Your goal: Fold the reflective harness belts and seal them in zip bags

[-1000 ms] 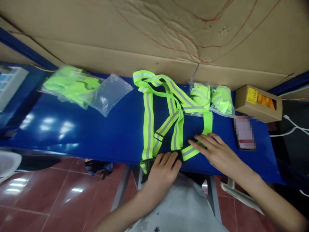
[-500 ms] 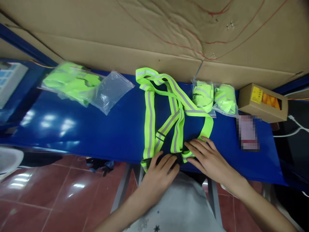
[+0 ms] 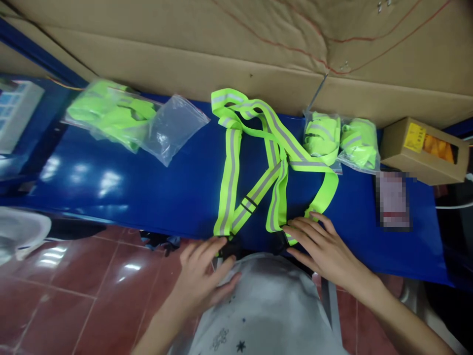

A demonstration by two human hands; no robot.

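Note:
A neon-yellow reflective harness (image 3: 277, 133) with grey stripes lies spread on the blue table, its straps crossing. A black slider (image 3: 249, 204) sits on its diagonal strap. My left hand (image 3: 201, 273) is at the table's front edge, fingers apart, its fingertips by a black buckle (image 3: 232, 248) at the lower left strap end. My right hand (image 3: 321, 244) rests with fingers spread over the lower right strap, partly covering it, beside another black buckle (image 3: 280, 242). Neither hand visibly grips anything.
Clear bags of folded neon straps (image 3: 111, 116) lie at the back left, next to a flat clear plastic bag (image 3: 175, 128). Two more bagged bundles (image 3: 321, 135) stand back right, near a cardboard box (image 3: 424, 150) and a blurred-out item (image 3: 393, 199). Cardboard (image 3: 166, 59) lines the back.
My left hand has moved left from the middle of the lower straps to the left buckle, and its fingers have spread. My right hand stays by the right strap. The view has shifted slightly.

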